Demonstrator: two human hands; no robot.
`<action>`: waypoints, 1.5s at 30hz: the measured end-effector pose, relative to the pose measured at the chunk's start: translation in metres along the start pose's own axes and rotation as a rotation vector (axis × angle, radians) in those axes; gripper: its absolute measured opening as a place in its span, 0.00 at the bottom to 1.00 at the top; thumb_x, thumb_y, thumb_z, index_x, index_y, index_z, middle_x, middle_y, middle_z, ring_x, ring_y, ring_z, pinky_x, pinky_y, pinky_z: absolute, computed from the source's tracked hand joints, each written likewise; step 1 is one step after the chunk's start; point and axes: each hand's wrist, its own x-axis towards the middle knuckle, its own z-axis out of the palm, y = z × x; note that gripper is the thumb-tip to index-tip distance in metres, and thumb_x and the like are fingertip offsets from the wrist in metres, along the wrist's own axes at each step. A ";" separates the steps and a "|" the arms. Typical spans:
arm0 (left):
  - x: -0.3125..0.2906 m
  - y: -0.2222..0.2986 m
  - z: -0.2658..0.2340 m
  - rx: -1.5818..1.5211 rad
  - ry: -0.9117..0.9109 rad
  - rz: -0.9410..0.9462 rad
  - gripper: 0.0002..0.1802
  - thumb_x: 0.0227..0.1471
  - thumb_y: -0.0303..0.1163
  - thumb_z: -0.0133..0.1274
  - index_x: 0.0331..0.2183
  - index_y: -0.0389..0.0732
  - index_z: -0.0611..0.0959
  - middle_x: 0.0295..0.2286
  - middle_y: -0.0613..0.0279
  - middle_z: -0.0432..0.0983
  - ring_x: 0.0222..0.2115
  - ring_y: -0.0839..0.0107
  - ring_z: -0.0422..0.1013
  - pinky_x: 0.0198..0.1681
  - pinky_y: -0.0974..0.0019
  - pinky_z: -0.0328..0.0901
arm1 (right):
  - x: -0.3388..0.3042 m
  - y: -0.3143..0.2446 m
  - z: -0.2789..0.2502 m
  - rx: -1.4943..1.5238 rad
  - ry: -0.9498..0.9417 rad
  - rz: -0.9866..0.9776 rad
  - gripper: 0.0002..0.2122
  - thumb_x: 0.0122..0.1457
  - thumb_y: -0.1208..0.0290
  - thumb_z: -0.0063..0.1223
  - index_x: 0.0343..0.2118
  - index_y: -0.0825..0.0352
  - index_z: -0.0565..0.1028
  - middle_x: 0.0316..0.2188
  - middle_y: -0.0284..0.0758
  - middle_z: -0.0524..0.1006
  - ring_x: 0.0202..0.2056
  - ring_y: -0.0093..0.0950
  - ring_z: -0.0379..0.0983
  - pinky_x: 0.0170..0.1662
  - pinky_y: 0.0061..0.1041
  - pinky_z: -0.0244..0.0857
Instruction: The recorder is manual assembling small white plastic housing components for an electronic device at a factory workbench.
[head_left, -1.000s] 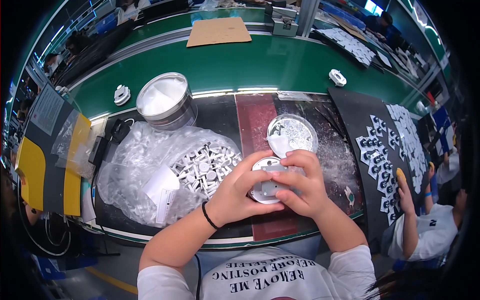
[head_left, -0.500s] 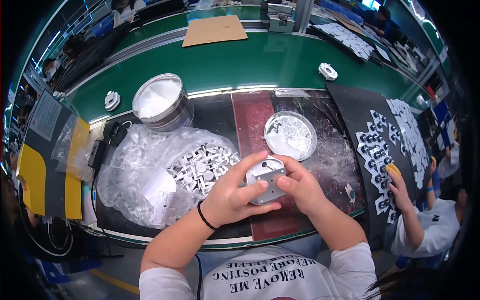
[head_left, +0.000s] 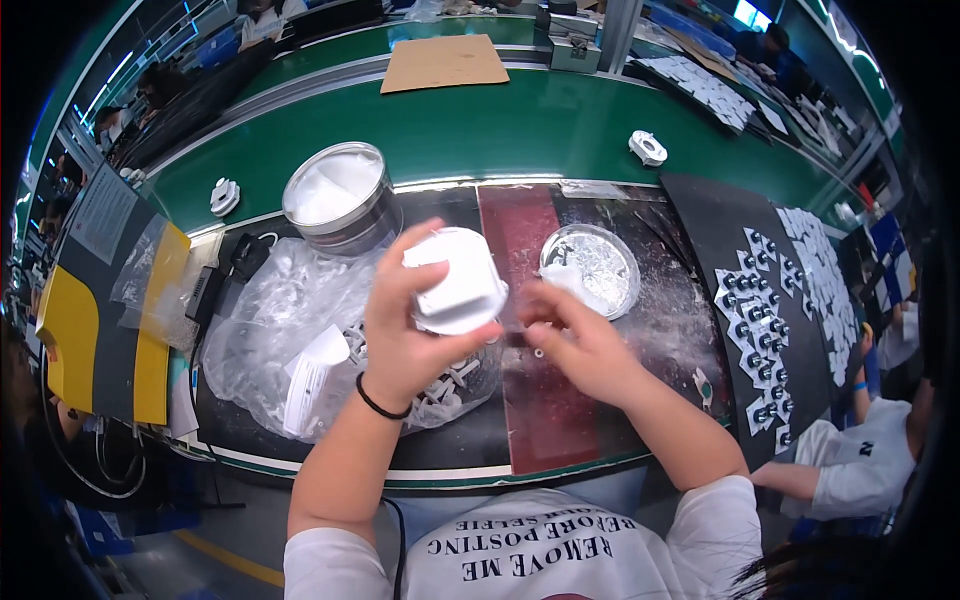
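Bag (head_left: 255, 345) lies at left; over it, the left hand (head_left: 395, 325) clasps a raised white casing (head_left: 455, 275) between thumb and fingers. Beside it the right hand (head_left: 585, 350) curls (pinching anything? can't tell), near a round dish (head_left: 607, 258). Looks like a handling step; the next move probably wants a steady left grip.

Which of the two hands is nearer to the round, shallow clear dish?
Right. The right hand is close by the dish, on its near side; the left hand is farther off to the left, holding a white part.
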 end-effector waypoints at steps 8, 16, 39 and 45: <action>-0.004 -0.004 0.004 -0.158 0.011 -0.111 0.37 0.26 0.27 0.67 0.41 0.47 0.67 0.48 0.46 0.56 0.45 0.62 0.64 0.44 0.64 0.65 | 0.017 0.017 0.041 -0.822 -0.138 -0.639 0.07 0.43 0.70 0.51 0.27 0.63 0.73 0.24 0.32 0.69 0.30 0.30 0.67 0.31 0.29 0.61; -0.009 -0.005 0.005 -0.055 -0.016 -0.140 0.36 0.24 0.30 0.68 0.40 0.46 0.68 0.48 0.46 0.58 0.44 0.60 0.65 0.43 0.63 0.64 | 0.014 -0.001 0.013 -0.702 0.013 -0.520 0.07 0.44 0.72 0.54 0.27 0.65 0.73 0.25 0.35 0.72 0.31 0.34 0.68 0.35 0.30 0.61; -0.014 -0.006 0.017 0.035 -0.164 -0.159 0.38 0.22 0.36 0.69 0.40 0.48 0.69 0.46 0.42 0.61 0.43 0.54 0.66 0.41 0.61 0.65 | 0.011 0.036 -0.067 -0.782 0.311 -0.109 0.06 0.46 0.70 0.53 0.25 0.66 0.77 0.24 0.38 0.74 0.32 0.36 0.68 0.38 0.31 0.60; -0.013 -0.005 0.017 0.040 -0.176 -0.151 0.38 0.23 0.37 0.69 0.40 0.48 0.69 0.46 0.42 0.61 0.43 0.54 0.66 0.41 0.61 0.65 | 0.009 0.035 -0.068 -0.768 0.293 -0.104 0.06 0.47 0.70 0.53 0.25 0.66 0.77 0.24 0.38 0.74 0.32 0.36 0.68 0.38 0.31 0.60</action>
